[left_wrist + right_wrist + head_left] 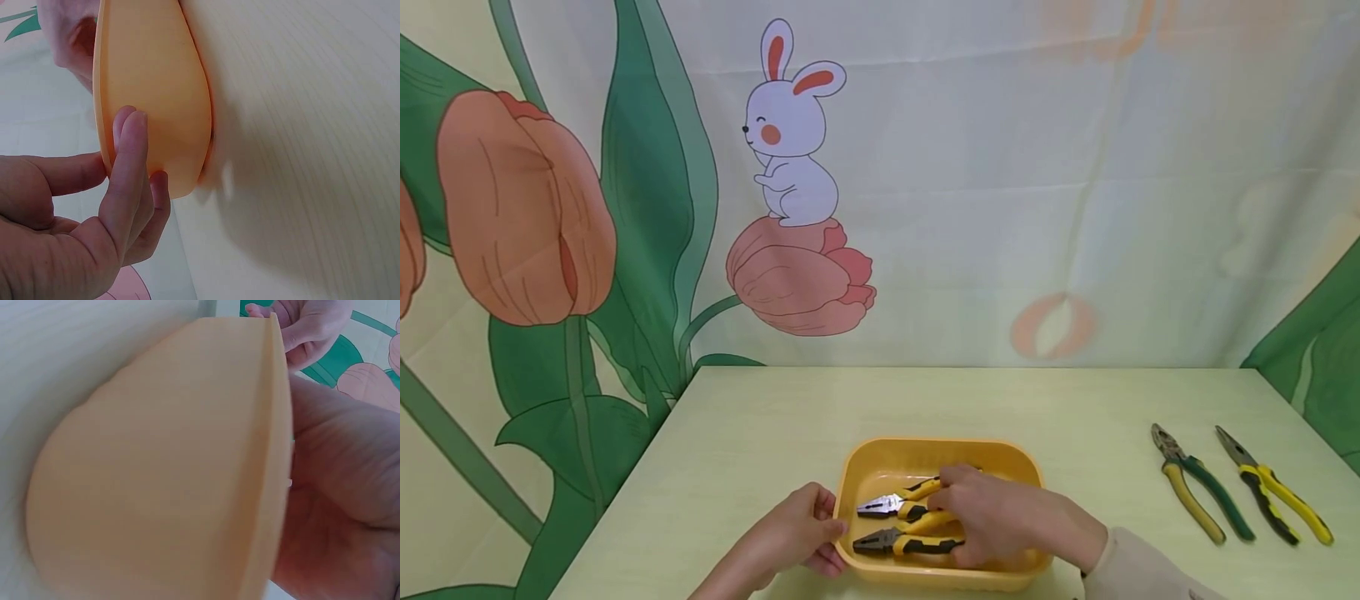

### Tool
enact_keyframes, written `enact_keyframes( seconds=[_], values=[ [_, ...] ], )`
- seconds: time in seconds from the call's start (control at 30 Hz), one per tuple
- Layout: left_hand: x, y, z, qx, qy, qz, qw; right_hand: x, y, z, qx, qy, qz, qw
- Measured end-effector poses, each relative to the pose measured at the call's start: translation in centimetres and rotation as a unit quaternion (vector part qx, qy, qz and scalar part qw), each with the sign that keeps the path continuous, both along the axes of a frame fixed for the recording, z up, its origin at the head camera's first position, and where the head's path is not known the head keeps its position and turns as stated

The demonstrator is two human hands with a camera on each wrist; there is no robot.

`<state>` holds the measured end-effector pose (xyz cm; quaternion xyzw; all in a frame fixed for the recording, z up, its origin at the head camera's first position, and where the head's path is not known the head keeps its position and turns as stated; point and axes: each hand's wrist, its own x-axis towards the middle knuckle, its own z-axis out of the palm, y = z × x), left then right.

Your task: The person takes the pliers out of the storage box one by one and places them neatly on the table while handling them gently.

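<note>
Sleeve: beige (1138, 567), round the right forearm, which reaches in over the tray's right end.
Right hand: inside the tray (1000, 512), fingers bent down over the yellow handles of the pliers there; one cannot tell whether they grip a handle, and the right wrist view hides the fingertips behind the tray wall.
Left hand: pinching the tray's left end (801, 525), thumb at the rim, fingers against the outer wall.
Tray: yellow, with rounded corners (917, 452), on the table, roughly midway between its left and right edges and well apart from the far edge.
Nearer pliers in tray: dark head toward the left end (895, 537), yellow and black handles partly under the right hand.
Farther pliers in tray: shinier head (898, 504), just beside the nearer pair and pointing the same way.
Green and tan pliers: on the table near its right edge (1182, 460), handles spread.
Long-nosed pliers: yellow and black handles (1252, 469), just beside the green pair, closer to the right edge.
Table: pale (760, 450), its far edge against a backdrop (947, 208) with a rabbit and tulips.
</note>
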<state>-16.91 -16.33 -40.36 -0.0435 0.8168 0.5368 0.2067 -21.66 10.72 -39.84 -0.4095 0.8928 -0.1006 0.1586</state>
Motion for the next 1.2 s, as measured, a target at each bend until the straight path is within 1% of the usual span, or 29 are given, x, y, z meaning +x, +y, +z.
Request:
enact_keyframes(
  seconds=[0.17,0.33,0.43,0.57,0.73,0.97,1.2],
  values=[
    [0.0,-0.1,0.0,0.006,0.003,-0.002,1.0000,0.0,-0.3,0.6,0.001,-0.012,0.002,1.000],
    [0.1,0.0,0.0,0.009,0.003,-0.001,1.0000,-0.3,-0.6,1.0,-0.007,-0.004,0.027,1.000],
    [0.1,0.0,0.0,0.006,0.001,0.001,1.0000,-0.5,-0.8,1.2,-0.010,-0.015,0.037,0.999],
    [0.0,0.1,0.1,-0.001,-0.003,0.003,1.0000,-0.5,-0.9,1.6,-0.011,-0.038,0.038,0.999],
    [-0.2,0.2,0.0,-0.009,-0.006,0.005,0.9999,-0.5,-1.0,1.7,-0.019,-0.037,0.044,0.998],
    [-0.1,0.1,-0.1,-0.010,-0.002,0.004,0.9999,-0.3,-1.0,1.8,-0.022,-0.042,0.036,0.998],
    [-0.2,0.3,0.1,-0.022,-0.010,0.009,0.9997,-0.4,-1.2,1.7,-0.027,-0.041,0.025,0.999]
  ],
)
